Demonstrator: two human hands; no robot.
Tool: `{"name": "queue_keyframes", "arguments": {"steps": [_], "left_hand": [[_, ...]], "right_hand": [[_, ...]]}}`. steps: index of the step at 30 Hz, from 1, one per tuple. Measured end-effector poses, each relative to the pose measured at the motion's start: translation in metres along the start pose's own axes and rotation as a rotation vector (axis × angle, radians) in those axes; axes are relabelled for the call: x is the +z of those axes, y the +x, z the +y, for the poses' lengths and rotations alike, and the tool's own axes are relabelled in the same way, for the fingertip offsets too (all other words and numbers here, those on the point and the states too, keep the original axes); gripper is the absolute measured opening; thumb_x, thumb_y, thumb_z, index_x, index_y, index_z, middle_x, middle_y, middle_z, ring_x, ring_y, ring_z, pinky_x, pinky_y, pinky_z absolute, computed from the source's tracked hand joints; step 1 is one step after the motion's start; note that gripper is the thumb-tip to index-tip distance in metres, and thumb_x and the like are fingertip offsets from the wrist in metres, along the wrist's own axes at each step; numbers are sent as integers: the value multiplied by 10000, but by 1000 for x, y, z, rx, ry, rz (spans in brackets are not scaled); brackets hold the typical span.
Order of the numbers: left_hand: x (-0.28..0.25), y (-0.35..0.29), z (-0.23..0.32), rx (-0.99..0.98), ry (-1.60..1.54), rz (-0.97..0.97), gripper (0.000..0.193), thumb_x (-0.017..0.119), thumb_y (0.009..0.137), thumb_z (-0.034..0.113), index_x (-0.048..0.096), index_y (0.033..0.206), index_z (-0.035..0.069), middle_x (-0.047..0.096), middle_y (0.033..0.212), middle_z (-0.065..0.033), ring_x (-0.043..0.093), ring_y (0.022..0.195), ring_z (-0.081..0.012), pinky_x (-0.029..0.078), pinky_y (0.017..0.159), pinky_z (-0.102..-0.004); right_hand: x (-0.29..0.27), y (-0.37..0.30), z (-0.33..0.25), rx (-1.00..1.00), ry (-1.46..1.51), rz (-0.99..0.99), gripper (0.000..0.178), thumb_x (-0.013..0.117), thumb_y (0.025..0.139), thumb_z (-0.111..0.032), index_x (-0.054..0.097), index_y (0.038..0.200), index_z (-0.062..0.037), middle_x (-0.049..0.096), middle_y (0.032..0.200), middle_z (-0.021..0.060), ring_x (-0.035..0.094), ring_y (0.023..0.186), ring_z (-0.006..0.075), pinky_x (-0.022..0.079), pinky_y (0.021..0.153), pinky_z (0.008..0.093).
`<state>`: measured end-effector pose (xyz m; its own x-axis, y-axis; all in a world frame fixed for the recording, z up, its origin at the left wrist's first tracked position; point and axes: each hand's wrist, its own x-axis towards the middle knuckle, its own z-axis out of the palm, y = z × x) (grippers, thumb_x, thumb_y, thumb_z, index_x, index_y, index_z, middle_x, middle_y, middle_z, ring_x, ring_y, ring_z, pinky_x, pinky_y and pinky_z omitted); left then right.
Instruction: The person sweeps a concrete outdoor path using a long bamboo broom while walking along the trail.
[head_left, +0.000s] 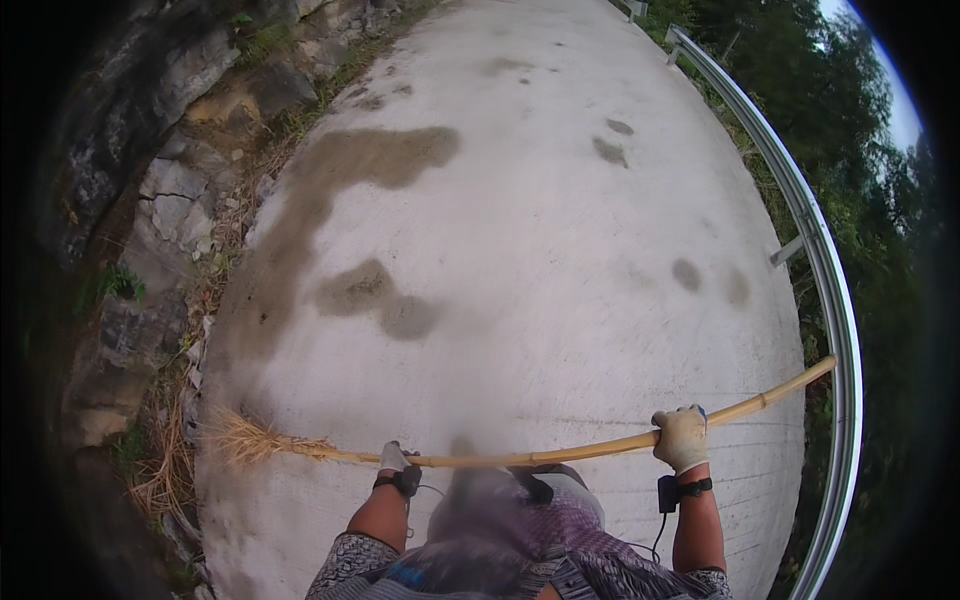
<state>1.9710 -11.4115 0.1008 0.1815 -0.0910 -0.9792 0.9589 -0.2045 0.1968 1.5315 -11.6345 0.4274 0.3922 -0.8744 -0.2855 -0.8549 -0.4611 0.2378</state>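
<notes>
Across the front of my body lies a long broom (560,455) with a pale bamboo handle. Its straw bristles (245,440) fan out at the left, over the road near the verge, while the bare end of the handle points right, toward the guardrail. My left hand (396,457), in a light glove, is closed around the handle close to the bristles. Farther along to the right, my right hand (683,437), also gloved, grips the handle with its fingers wrapped over. Each wrist wears a black strap with a small box and a cable.
A pale concrete road (520,220) runs ahead, with dark damp patches (360,287) mainly on its left. Rocks (180,195) and dry grass border it at the left. A metal guardrail (835,270) curves along the right edge, with trees (790,90) beyond.
</notes>
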Motion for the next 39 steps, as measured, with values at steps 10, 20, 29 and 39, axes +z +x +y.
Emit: {"name": "queue_keyframes", "arguments": {"steps": [10, 20, 29, 39], "left_hand": [[149, 30, 100, 249, -166, -230, 178, 477, 921, 250, 430, 788, 142, 385, 603, -2, 409, 529, -178, 474, 638, -417], [247, -5, 53, 294, -116, 77, 208, 482, 913, 256, 408, 766, 129, 393, 616, -20, 416, 535, -187, 507, 657, -429], [269, -24, -32, 121, -257, 162, 256, 455, 907, 278, 419, 754, 77, 422, 692, -59, 502, 695, -208, 500, 747, -369], [321, -16, -16, 561, 1216, 238, 222, 628, 819, 214, 553, 803, 6, 636, 782, -149, 627, 776, -238, 494, 728, -360]], "right_hand": [[43, 32, 17, 159, 113, -46, 134, 618, 697, -178, 689, 811, -185, 669, 714, 53, 648, 715, 244, 448, 751, 410], [78, 162, 138, 42, 111, -150, 126, 630, 673, -195, 690, 784, -200, 663, 674, 54, 648, 663, 255, 457, 719, 402], [11, 323, 216, -240, 14, -109, 142, 642, 659, -167, 683, 793, -192, 654, 684, 67, 635, 676, 265, 446, 737, 400], [-87, 483, 167, -447, -95, 83, 167, 664, 656, -125, 678, 814, -178, 650, 690, 65, 630, 723, 266, 435, 762, 405]]}}
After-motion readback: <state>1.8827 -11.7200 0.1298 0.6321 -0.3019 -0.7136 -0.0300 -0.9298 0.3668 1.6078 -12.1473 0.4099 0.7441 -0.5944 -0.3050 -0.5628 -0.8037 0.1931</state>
